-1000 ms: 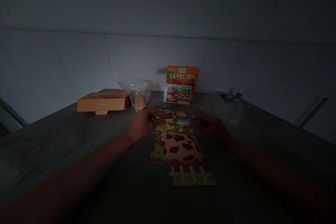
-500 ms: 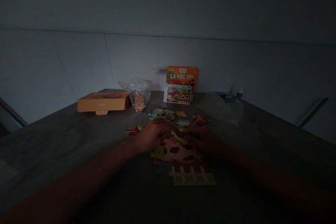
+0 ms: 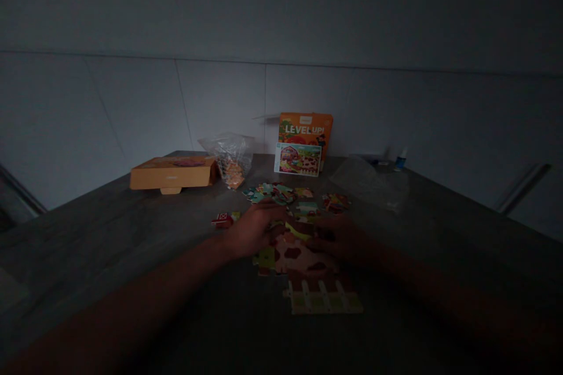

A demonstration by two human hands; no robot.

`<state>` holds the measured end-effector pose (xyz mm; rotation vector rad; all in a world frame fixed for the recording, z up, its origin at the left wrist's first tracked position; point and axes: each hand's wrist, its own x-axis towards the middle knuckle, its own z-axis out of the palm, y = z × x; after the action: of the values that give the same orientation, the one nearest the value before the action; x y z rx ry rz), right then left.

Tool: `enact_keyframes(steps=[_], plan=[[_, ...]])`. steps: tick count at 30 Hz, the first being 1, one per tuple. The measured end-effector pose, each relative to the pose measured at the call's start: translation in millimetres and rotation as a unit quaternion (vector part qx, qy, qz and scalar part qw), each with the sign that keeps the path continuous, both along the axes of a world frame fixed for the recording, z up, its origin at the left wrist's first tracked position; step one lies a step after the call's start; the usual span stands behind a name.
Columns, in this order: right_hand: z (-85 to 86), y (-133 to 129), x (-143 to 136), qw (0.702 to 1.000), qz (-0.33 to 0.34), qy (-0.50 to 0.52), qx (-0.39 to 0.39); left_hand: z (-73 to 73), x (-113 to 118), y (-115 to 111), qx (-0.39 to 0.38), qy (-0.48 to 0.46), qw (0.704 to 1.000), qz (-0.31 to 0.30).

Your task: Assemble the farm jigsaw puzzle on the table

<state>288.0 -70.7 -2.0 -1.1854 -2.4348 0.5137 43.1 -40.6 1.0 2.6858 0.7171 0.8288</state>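
A partly joined jigsaw puzzle (image 3: 303, 255) lies flat in front of me, showing a spotted cow and, at the near end, a white fence strip (image 3: 325, 299). At its upper left edge, my left hand (image 3: 254, 227) has its fingers bent over the puzzle pieces. Opposite, my right hand (image 3: 338, 238) grips at the puzzle's upper right, fingers bent inward. Between them runs a yellow-green band (image 3: 298, 231) on the pieces. Dim light and the fingers hide exactly which pieces are held. Loose puzzle pieces (image 3: 270, 192) are heaped just beyond the hands.
A red barn piece (image 3: 223, 220) lies left of my left hand. More pieces (image 3: 336, 201) are at the right. Behind stand an orange box (image 3: 328, 123), a picture card (image 3: 298, 159), an orange box lid (image 3: 171, 176), plastic bags (image 3: 233, 155) and a small blue bottle (image 3: 400, 159).
Both hands stay at the upper part of the puzzle with only slight finger shifts. The view has tipped very slightly, so everything sits a little lower.
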Motion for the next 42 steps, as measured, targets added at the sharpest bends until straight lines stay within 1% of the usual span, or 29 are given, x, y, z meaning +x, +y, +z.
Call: enact_keyframes(steps=[6, 9, 14, 17, 19, 21, 24, 27, 30, 32, 34, 39, 42], plan=[[-5.2, 4, 2, 1.0, 0.017, 0.023, 0.002, -0.3, 0, 0, -0.012, 0.001, 1.0, -0.007], [-6.1, 5, 3, 1.0, 0.018, 0.015, 0.006, -0.5, 0, 0, -0.005, -0.005, 1.0, -0.009], [-4.6, 3, 2, 1.0, 0.017, 0.011, 0.009, 0.1, 3, -3, 0.031, -0.016, 0.998, -0.05], [-5.2, 2, 2, 0.999, 0.019, 0.03, 0.017, 1.8, 4, -8, 0.037, -0.018, 0.998, -0.057], [-6.2, 2, 1, 0.999, -0.001, 0.043, 0.022, 3.9, 4, -12, 0.031, -0.017, 0.998, -0.05], [-7.3, 3, 1, 0.997, -0.038, 0.055, 0.036, 6.3, 4, -15, 0.027, -0.024, 0.998, -0.042], [-8.4, 5, 2, 0.99, -0.08, 0.097, 0.067, 9.1, 4, -18, 0.035, -0.048, 0.997, -0.054], [-8.5, 6, 1, 0.981, -0.086, 0.161, 0.064, 9.0, 4, -17, 0.054, -0.048, 0.995, -0.067], [-7.5, 6, -1, 0.97, -0.091, 0.217, 0.053, 7.1, 3, -16, 0.054, -0.018, 0.996, -0.075], [-6.8, 5, -2, 0.965, -0.094, 0.237, 0.053, 6.4, 3, -16, 0.053, -0.007, 0.995, -0.086], [-6.5, 4, -3, 0.967, -0.084, 0.235, 0.051, 6.6, 2, -17, 0.05, -0.008, 0.994, -0.092], [-6.3, 2, -2, 0.985, -0.043, 0.163, 0.039, 7.2, 3, -16, 0.022, -0.002, 0.994, -0.103], [-6.5, 1, -2, 0.99, -0.028, 0.128, 0.043, 5.0, 3, -14, 0.012, -0.002, 0.997, -0.081]])
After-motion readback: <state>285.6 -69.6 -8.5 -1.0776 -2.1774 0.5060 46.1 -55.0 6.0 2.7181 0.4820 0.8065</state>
